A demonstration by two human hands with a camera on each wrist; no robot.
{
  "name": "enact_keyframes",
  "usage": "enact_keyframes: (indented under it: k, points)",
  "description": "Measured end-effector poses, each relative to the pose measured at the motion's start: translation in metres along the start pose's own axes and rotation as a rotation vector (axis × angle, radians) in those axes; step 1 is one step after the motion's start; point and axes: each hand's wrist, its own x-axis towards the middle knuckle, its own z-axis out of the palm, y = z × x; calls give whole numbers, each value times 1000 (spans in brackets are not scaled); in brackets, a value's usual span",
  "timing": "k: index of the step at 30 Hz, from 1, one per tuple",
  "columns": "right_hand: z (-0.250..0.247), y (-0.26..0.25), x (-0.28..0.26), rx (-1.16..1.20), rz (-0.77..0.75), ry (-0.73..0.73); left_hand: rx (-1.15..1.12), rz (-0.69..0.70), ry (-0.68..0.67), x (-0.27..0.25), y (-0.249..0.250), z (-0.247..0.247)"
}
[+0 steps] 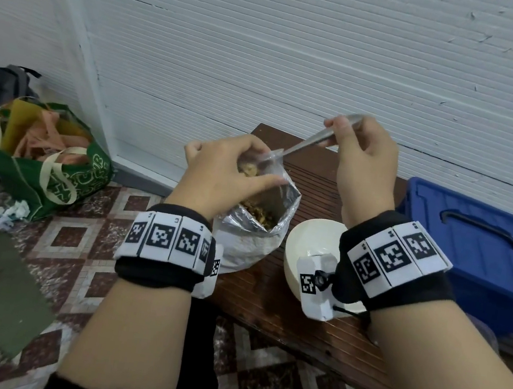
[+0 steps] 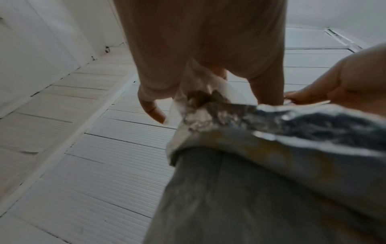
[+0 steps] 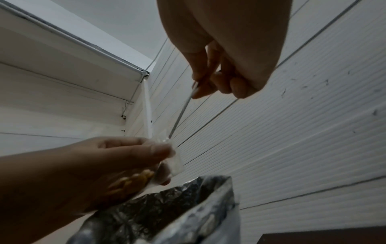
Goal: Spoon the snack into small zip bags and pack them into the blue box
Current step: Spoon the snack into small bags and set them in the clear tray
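Note:
My left hand (image 1: 228,170) holds a small clear zip bag (image 1: 268,162) by its mouth, above the open foil snack bag (image 1: 257,227) on the wooden bench. Yellow-brown snack shows inside the small zip bag (image 3: 133,180). My right hand (image 1: 358,149) pinches the handle of a metal spoon (image 1: 316,138), whose bowl end dips into the zip bag's mouth. The spoon (image 3: 181,113) runs down from my right fingers (image 3: 208,85) to the bag. The blue box (image 1: 473,250) stands at the right with its lid on.
A white bowl (image 1: 312,236) sits on the brown bench (image 1: 290,316) between the foil bag and the blue box. A green tote bag (image 1: 53,164) and crumpled paper (image 1: 9,214) lie on the tiled floor at left. A white ribbed wall is behind.

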Motion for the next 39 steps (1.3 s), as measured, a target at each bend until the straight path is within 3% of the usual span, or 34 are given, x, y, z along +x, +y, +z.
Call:
enact_keyframes:
  k: [6, 9, 11, 14, 17, 21, 26, 31, 39]
  points:
    - [-18, -7, 1, 122, -236, 108, -191, -101, 127, 0, -16, -7]
    - [-24, -5, 2, 145, -225, 274, -243, -124, 139, -2, -15, -11]
    - [-25, -1, -2, 73, -186, 297, -258, -108, 110, -3, -12, -13]
    - [-18, 9, -16, -162, -177, 67, -257, -75, 83, -4, -9, -12]
    - [-5, 24, -30, -394, -339, -189, -255, -64, 42, -4, -9, -9]
    - [10, 39, -45, -580, -514, -296, -230, -62, 7, -4, -10, -6]
    - [7, 37, -41, -426, -277, -201, -195, -61, 12, -4, -11, -5]
    - [10, 43, -45, -351, -63, -195, -211, -59, 25, -4, -11, -5]
    - [1, 37, -30, -234, 165, 69, -283, -61, 68, -5, -9, -13]
